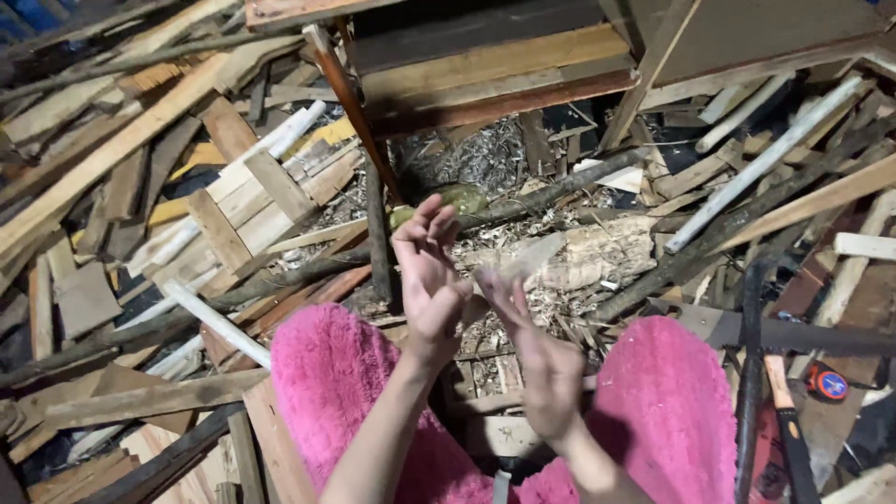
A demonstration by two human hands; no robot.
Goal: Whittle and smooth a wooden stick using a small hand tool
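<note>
Fluffy pink trouser knees [336, 392] closest to us. Our left hand [431, 271] up, palm facing right, fingers spread, holding nothing. Our right hand [537, 350] blurry, fingers seem open; grip hard to tell. Pale split wood log [579, 257] lies just past both hands among shavings.

So the log chunk [569, 257] is sitting dead centre in the mess, and I'm placing everything off that. The left hand [431, 271] is hovering just left of it, the right hand [537, 359] just in front, both nearer me than the log. Wood shavings [481, 159] are lying right behind it. The slatted pallet piece [252, 210] is lying well off to its left, among loose planks. A bench edge [495, 75] is hanging over behind it. The tape measure [827, 384] and axe handle [789, 420] are lying off to its right and nearer me.
</note>
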